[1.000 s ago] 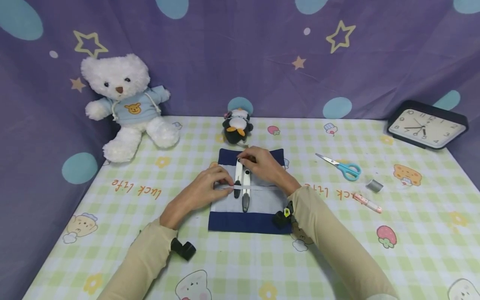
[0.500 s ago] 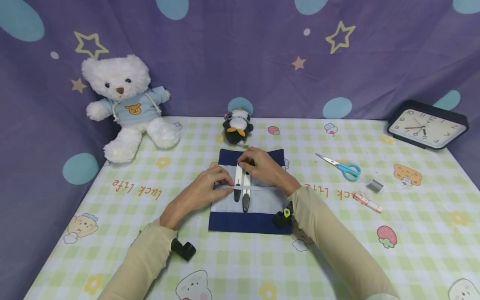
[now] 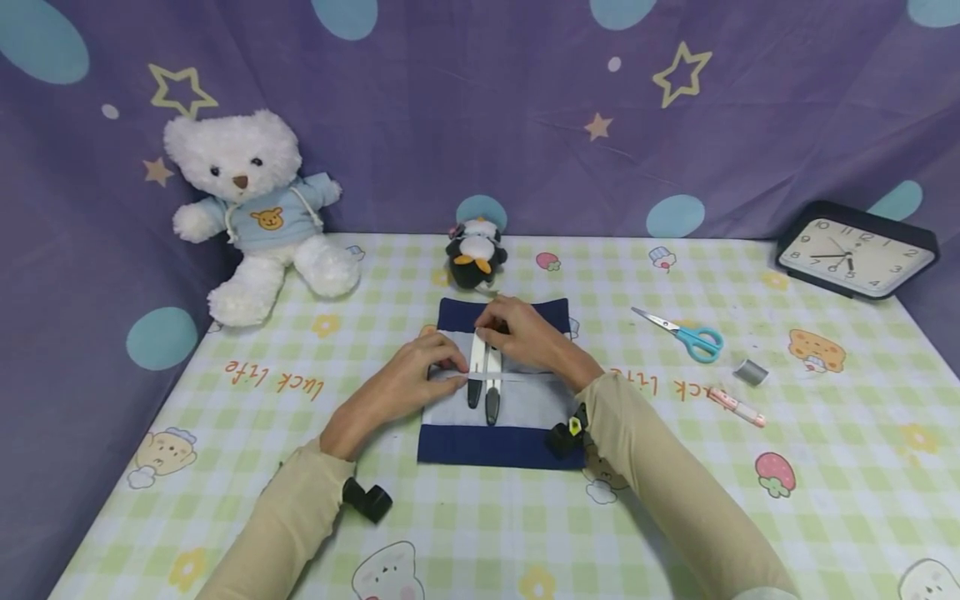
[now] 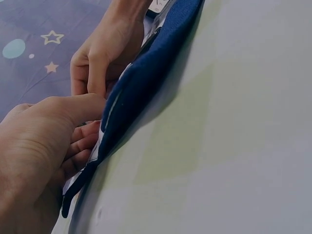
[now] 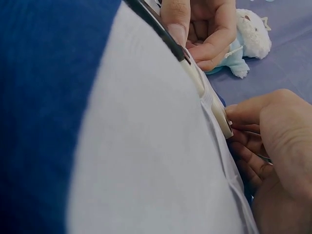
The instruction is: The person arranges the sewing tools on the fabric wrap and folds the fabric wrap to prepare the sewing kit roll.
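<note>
Navy and grey fabric makes the flat sheet (image 3: 495, 446) I watch in the head view; the slim white tool with a dark tip (image 3: 477, 358) has just slid toward the sheet's near edge, beneath a narrow pale strap (image 3: 493, 377), so I judge it better seated. The left hand (image 3: 405, 371) pinches the strap. From the left wrist, the sheet hides that pinch. From the right wrist, I see the right hand (image 5: 285, 151) pinching the tool's white end.
</note>
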`<state>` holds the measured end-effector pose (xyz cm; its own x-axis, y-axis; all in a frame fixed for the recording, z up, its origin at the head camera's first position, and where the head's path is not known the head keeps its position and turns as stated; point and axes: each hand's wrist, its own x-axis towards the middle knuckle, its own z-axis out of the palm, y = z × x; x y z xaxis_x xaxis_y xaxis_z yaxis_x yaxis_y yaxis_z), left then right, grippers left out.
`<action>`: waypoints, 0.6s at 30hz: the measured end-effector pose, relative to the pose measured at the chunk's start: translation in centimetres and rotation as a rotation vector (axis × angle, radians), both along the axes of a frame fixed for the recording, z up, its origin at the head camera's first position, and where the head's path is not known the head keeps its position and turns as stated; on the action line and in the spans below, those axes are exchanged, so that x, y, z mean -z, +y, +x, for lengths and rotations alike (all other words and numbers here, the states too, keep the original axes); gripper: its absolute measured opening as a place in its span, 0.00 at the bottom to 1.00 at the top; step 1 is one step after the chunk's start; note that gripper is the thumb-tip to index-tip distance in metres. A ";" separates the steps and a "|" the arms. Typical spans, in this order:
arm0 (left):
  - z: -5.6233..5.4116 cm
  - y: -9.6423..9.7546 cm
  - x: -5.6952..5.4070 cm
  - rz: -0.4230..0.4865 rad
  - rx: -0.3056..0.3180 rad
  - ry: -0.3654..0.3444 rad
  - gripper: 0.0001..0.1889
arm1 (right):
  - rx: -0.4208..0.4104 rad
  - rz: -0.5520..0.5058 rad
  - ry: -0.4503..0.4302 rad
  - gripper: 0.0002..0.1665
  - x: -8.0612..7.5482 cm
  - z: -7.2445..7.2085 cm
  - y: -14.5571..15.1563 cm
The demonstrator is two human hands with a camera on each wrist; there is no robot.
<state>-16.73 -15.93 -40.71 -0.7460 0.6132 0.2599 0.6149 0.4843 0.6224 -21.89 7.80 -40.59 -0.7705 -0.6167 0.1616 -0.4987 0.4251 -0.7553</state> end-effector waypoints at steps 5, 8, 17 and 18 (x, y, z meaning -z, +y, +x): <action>0.0 0.0 0.0 0.002 0.005 -0.003 0.06 | -0.015 -0.010 -0.003 0.09 0.1 -0.1 -0.1; -0.1 0.0 0.0 -0.004 0.000 -0.018 0.06 | -0.017 -0.017 -0.005 0.09 0.2 -0.1 0.0; -0.1 0.0 0.1 -0.007 -0.003 -0.031 0.06 | -0.036 -0.057 -0.016 0.06 0.4 -0.2 0.1; -0.1 0.0 0.1 -0.007 -0.003 -0.031 0.06 | -0.044 -0.057 -0.007 0.06 0.4 -0.2 0.1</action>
<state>-16.85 -15.96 -40.82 -0.7553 0.6128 0.2325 0.5941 0.4901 0.6379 -22.07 7.90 -40.97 -0.7441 -0.6399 0.1920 -0.5106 0.3592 -0.7812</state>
